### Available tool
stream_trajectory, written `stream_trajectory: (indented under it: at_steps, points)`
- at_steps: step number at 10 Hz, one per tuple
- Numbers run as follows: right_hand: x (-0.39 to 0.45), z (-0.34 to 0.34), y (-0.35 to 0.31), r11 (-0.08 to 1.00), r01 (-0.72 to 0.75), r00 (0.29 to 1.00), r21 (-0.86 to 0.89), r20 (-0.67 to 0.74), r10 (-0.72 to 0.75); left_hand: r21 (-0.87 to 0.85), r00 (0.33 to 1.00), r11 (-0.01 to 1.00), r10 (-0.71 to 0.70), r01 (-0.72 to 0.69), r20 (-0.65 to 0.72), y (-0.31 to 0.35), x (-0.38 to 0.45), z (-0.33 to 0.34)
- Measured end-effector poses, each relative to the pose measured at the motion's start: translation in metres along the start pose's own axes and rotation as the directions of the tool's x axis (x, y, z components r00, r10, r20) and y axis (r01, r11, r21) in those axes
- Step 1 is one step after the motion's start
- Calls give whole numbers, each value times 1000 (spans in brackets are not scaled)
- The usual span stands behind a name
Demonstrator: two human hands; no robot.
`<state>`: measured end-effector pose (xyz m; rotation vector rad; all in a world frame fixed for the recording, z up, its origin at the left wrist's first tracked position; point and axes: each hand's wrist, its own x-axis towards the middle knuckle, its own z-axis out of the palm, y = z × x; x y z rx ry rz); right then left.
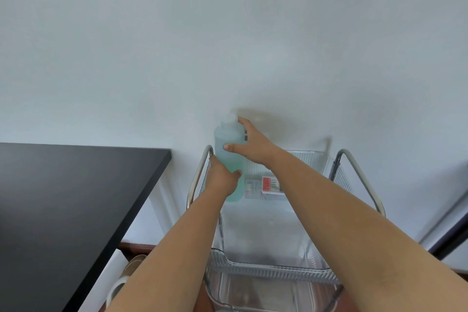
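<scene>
Bottle (229, 152) of pale blue-green liquid, white cap (229, 118) uppermost, stands at the far left corner of the clear cart tray (273, 267). Its long axis is near upright. Left hand (222, 180) wraps the lower body from the left; right hand (249, 145) curls round the shoulder from the right — both closed firmly on it. The base is partly hidden, so contact with the tray cannot be told. Judgement: setting down runs along that axis, with the left hand nearer the base. A red-labelled box (268, 185) lies just right.
</scene>
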<state>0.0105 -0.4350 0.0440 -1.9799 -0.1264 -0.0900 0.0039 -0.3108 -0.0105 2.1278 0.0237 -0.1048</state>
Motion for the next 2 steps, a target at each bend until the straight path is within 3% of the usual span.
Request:
stream_trajectory:
  at_steps: [1,2]
  points:
    - [-23,-10,-21,987,15,994,160,-108,3,-63,993,991,116,-116,-1,4,-16,-13]
    - [-64,-35,-49,881,166,949,443,-315,-20,-149,951,940,304,-308,-51,6,-34,-40]
